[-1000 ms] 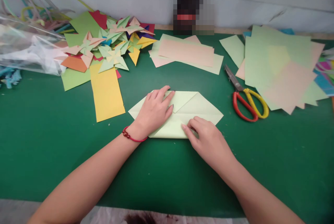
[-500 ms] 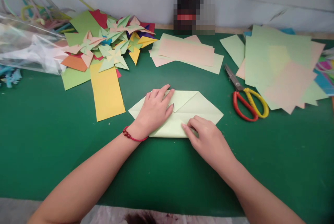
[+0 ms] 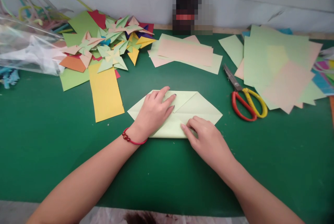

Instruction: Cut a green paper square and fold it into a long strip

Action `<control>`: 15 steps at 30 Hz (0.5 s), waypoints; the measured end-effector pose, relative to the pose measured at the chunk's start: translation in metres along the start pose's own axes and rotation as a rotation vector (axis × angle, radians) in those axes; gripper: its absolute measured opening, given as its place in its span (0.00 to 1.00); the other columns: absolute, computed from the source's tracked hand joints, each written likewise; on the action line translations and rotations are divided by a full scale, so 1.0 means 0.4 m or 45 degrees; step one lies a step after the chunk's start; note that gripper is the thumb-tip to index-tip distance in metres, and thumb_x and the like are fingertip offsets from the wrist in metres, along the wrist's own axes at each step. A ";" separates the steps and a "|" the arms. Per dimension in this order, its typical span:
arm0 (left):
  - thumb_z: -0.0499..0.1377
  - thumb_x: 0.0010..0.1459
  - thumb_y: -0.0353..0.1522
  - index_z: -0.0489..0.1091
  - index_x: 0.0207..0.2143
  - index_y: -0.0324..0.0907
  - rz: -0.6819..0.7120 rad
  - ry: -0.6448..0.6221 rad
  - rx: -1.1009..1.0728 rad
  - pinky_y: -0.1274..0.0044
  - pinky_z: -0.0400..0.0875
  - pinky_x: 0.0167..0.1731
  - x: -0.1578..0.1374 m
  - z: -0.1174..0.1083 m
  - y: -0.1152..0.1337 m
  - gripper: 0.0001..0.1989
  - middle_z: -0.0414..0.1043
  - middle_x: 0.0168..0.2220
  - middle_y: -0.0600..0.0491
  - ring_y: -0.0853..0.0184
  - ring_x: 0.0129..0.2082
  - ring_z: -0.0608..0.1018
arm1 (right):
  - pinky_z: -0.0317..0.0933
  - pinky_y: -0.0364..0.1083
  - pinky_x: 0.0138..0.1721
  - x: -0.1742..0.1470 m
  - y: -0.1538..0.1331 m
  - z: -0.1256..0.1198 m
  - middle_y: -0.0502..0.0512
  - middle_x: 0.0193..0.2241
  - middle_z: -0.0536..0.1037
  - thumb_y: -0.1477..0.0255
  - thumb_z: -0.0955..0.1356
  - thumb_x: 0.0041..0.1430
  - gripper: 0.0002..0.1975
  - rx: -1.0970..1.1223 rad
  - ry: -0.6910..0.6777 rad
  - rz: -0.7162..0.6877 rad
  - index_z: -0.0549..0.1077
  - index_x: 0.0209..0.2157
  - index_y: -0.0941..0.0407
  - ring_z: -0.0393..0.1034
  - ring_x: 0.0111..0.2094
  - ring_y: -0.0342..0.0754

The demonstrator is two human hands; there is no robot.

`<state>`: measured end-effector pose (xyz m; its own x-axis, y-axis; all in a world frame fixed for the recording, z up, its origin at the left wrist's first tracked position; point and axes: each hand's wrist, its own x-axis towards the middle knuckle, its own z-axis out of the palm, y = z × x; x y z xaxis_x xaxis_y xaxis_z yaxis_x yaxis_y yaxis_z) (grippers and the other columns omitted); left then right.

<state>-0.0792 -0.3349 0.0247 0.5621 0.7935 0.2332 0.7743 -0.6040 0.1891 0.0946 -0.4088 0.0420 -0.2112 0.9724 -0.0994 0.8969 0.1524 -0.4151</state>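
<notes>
A pale green sheet of paper point(image 3: 203, 107), folded into a long shape with pointed left and right ends, lies on the green table in front of me. My left hand point(image 3: 158, 107) rests on its left half with the fingers spread, a red beaded bracelet on the wrist. At the lower right, my right hand point(image 3: 202, 133) has thumb and curled fingers closed on the paper's near flap. Diagonal folds meet near the paper's middle. The tips of my right fingers are partly hidden.
Scissors point(image 3: 241, 93) with red and yellow handles lie to the right, beside stacked paper sheets point(image 3: 281, 67). Pink and green strips point(image 3: 185, 52) are at the back. Folded paper stars point(image 3: 113, 56), a yellow paper rectangle point(image 3: 106, 95) and a clear plastic bag point(image 3: 28, 49) occupy the left.
Almost nothing differs. My left index and middle fingers have shifted very slightly on the paper, and the whole view has moved a few pixels; my right hand keeps its place.
</notes>
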 end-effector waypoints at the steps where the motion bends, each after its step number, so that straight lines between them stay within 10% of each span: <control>1: 0.48 0.62 0.32 0.66 0.50 0.41 0.016 0.001 0.003 0.66 0.64 0.44 0.000 -0.001 0.001 0.15 0.62 0.55 0.45 0.57 0.46 0.68 | 0.51 0.44 0.31 0.000 0.000 0.000 0.50 0.24 0.67 0.67 0.59 0.63 0.15 -0.003 0.004 0.000 0.60 0.23 0.55 0.60 0.26 0.43; 15: 0.52 0.61 0.33 0.67 0.49 0.40 0.018 -0.018 -0.171 0.66 0.64 0.44 -0.001 -0.002 -0.018 0.15 0.68 0.50 0.48 0.59 0.45 0.67 | 0.50 0.44 0.31 0.004 -0.003 -0.008 0.49 0.25 0.68 0.67 0.59 0.63 0.12 0.086 -0.056 0.054 0.61 0.25 0.55 0.60 0.27 0.43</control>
<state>-0.0852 -0.3308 0.0240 0.5773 0.7853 0.2237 0.7209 -0.6188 0.3121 0.0943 -0.4067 0.0452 -0.1920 0.9688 -0.1568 0.8774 0.0978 -0.4696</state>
